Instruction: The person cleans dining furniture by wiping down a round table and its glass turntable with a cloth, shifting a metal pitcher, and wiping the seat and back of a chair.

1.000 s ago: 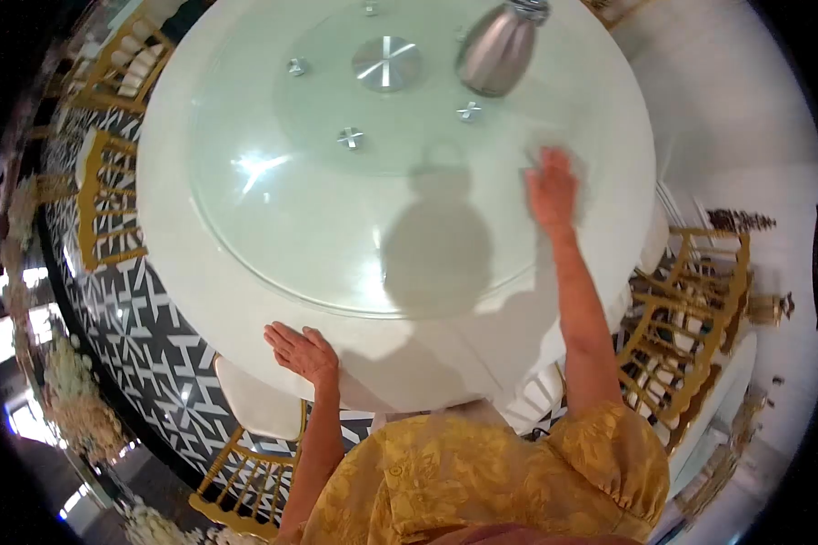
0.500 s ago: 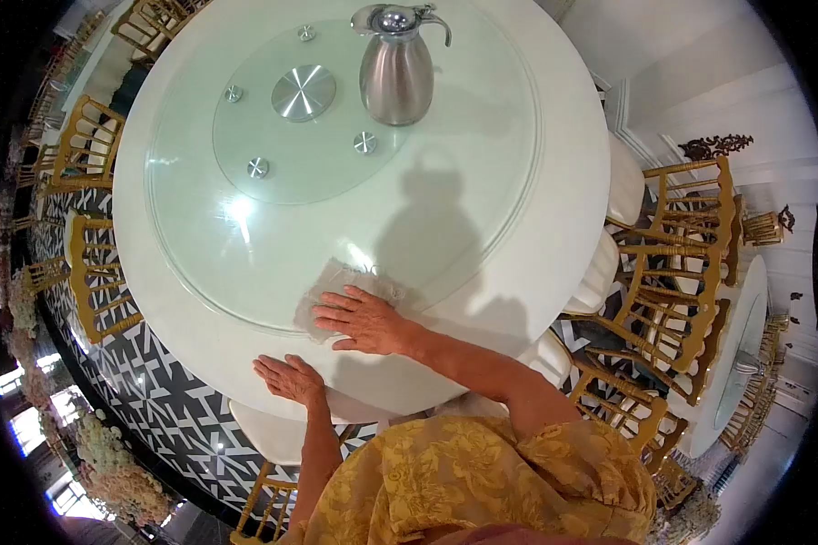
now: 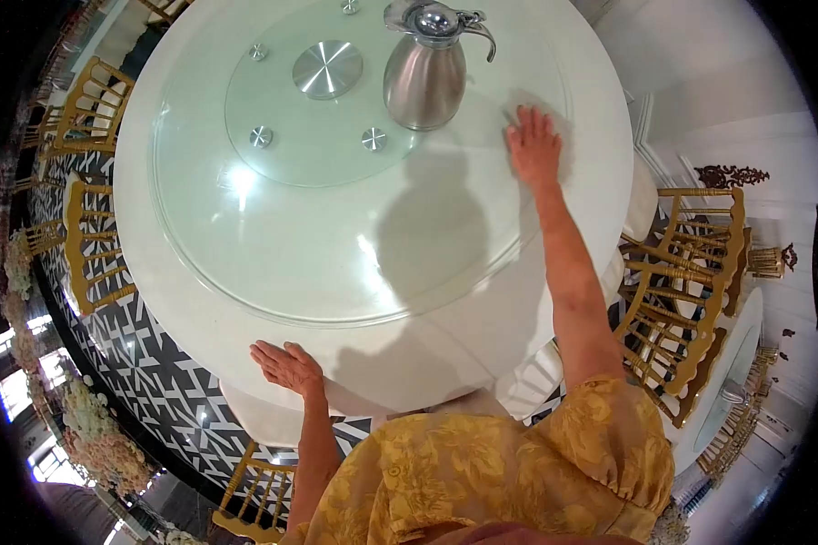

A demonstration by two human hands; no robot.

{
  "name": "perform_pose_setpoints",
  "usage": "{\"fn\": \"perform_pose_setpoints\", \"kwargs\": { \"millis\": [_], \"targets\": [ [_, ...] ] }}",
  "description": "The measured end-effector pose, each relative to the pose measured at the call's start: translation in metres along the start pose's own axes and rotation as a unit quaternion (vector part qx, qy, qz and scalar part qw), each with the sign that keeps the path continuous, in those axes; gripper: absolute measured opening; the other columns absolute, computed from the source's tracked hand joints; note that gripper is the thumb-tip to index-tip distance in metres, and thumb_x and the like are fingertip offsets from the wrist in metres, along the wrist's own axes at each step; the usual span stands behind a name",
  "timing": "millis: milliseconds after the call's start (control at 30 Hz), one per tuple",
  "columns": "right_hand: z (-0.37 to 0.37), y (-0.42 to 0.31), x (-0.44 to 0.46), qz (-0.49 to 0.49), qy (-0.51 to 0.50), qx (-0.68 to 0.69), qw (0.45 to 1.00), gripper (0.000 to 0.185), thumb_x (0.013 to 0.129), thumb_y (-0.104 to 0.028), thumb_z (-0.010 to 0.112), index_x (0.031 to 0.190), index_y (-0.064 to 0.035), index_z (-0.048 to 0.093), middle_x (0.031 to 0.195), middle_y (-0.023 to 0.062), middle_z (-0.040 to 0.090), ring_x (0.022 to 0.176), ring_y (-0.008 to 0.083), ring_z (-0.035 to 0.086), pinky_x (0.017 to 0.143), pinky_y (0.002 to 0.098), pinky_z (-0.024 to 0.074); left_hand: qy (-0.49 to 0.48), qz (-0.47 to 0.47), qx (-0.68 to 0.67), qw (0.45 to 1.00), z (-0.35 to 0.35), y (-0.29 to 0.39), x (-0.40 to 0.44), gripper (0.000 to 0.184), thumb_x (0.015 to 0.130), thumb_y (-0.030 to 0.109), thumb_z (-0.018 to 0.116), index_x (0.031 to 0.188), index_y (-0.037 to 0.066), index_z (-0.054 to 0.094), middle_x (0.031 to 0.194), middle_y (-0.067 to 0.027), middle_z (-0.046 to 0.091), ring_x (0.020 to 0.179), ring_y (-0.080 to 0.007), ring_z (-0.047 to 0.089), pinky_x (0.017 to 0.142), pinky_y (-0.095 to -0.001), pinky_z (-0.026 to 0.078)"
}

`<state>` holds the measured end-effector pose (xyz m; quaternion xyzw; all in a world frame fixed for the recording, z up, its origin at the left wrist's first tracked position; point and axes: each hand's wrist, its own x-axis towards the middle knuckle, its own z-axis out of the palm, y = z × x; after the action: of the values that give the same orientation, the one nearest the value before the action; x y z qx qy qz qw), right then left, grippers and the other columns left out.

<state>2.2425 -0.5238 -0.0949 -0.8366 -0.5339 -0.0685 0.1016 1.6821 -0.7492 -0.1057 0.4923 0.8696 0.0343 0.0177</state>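
Observation:
My right hand (image 3: 534, 150) lies flat, fingers spread, on the right side of the glass turntable (image 3: 309, 272), right of the steel jug. A greyish patch shows around it; whether this is cloth or shadow I cannot tell. Near the front edge of the round white table (image 3: 218, 341), my left hand (image 3: 289, 368) rests with its fingers stretched out, holding nothing. The brushed steel jug (image 3: 424, 82) stands upright on the glass, its handle toward the right.
Under the glass, a large metal disc (image 3: 327, 70) has small metal discs (image 3: 374, 138) around it. Gold chairs with white seats stand around the table, some at the right (image 3: 682, 272) and left (image 3: 91, 245). A white wall rises behind the right-hand chairs.
My right hand has swept from the front of the turntable to its far right side. The thin, pale cloth that was under it is gone from the front. The left hand stays put.

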Motion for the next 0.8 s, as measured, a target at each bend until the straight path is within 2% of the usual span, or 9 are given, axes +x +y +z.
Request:
{"fn": "perform_pose_setpoints", "kwargs": {
  "millis": [67,133,200,267,400,567,633,733,800],
  "targets": [
    [-0.003,-0.021,-0.033,-0.100,-0.032,-0.004,0.994,0.062,0.100,-0.046,0.045,0.154,-0.0178,0.035,0.161,0.0093,0.030,0.148,0.0358,0.025,0.114,0.0607,0.0244,0.001,0.002,-0.003,1.000,0.001,0.001,0.000,0.067,0.102,0.040,0.034,0.155,-0.001,0.024,0.164,-0.0191,0.017,0.152,-0.0317,0.014,0.119,-0.0482,0.015],
    [-0.014,-0.043,-0.076,-0.146,-0.050,0.007,0.988,0.064,0.100,-0.050,0.043,0.155,-0.0187,0.032,0.162,0.0083,0.027,0.148,0.0354,0.024,0.115,0.0610,0.0241,0.005,0.005,-0.002,1.000,0.003,-0.002,-0.001,0.067,0.102,0.039,0.034,0.154,-0.002,0.025,0.163,-0.0206,0.018,0.152,-0.0326,0.015,0.119,-0.0477,0.015],
    [-0.028,-0.067,-0.120,-0.183,-0.095,0.001,0.978,0.067,0.099,-0.051,0.043,0.156,-0.0192,0.030,0.163,0.0078,0.026,0.149,0.0346,0.023,0.115,0.0610,0.0222,0.002,0.002,0.001,1.000,0.000,-0.001,0.000,0.067,0.102,0.039,0.034,0.154,-0.002,0.025,0.163,-0.0211,0.018,0.151,-0.0330,0.015,0.119,-0.0474,0.015],
    [-0.053,-0.103,-0.155,-0.170,-0.172,0.025,0.970,0.068,0.097,-0.046,0.051,0.156,-0.0190,0.030,0.164,0.0057,0.023,0.151,0.0316,0.018,0.119,0.0583,0.0161,0.003,0.000,0.000,1.000,-0.003,0.002,0.001,0.067,0.102,0.039,0.034,0.154,-0.002,0.025,0.163,-0.0216,0.019,0.151,-0.0334,0.015,0.119,-0.0471,0.015],
    [-0.073,-0.167,-0.218,-0.234,-0.273,0.117,0.926,0.071,0.096,-0.051,0.052,0.155,-0.0183,0.031,0.165,0.0042,0.020,0.152,0.0293,0.013,0.120,0.0566,0.0132,0.005,-0.001,0.012,1.000,0.001,-0.001,0.002,0.067,0.102,0.040,0.035,0.154,-0.001,0.026,0.162,-0.0212,0.021,0.151,-0.0337,0.017,0.119,-0.0476,0.016],
    [-0.072,-0.235,-0.273,-0.311,-0.214,0.262,0.888,0.060,0.095,-0.048,0.056,0.146,-0.0182,0.046,0.158,0.0028,0.034,0.149,0.0287,0.023,0.120,0.0549,0.0169,0.020,0.010,0.005,1.000,0.004,-0.003,0.003,0.067,0.102,0.041,0.036,0.154,0.000,0.027,0.162,-0.0205,0.021,0.151,-0.0332,0.018,0.118,-0.0490,0.018],
    [-0.065,-0.238,-0.276,-0.415,-0.231,0.338,0.812,0.055,0.097,-0.045,0.054,0.146,-0.0210,0.047,0.157,0.0024,0.037,0.149,0.0281,0.024,0.119,0.0528,0.0194,0.005,-0.008,0.019,1.000,0.003,-0.002,0.002,0.067,0.102,0.041,0.035,0.154,0.000,0.027,0.162,-0.0204,0.021,0.151,-0.0326,0.018,0.118,-0.0490,0.018],
    [-0.048,-0.201,-0.225,-0.440,-0.198,0.299,0.823,0.047,0.097,-0.040,0.053,0.141,-0.0222,0.053,0.151,0.0010,0.044,0.143,0.0286,0.033,0.114,0.0508,0.0276,0.016,0.001,0.022,1.000,0.003,-0.002,0.002,0.066,0.102,0.040,0.035,0.154,-0.001,0.027,0.162,-0.0202,0.021,0.151,-0.0327,0.018,0.117,-0.0490,0.018],
    [-0.054,-0.166,-0.167,-0.372,-0.212,0.216,0.878,0.042,0.096,-0.033,0.054,0.137,-0.0233,0.056,0.146,0.0007,0.049,0.139,0.0292,0.039,0.109,0.0508,0.0331,0.016,0.003,0.012,1.000,-0.001,0.002,0.001,0.066,0.102,0.040,0.035,0.154,-0.001,0.027,0.162,-0.0204,0.021,0.151,-0.0329,0.018,0.117,-0.0491,0.018]
  ]
}}
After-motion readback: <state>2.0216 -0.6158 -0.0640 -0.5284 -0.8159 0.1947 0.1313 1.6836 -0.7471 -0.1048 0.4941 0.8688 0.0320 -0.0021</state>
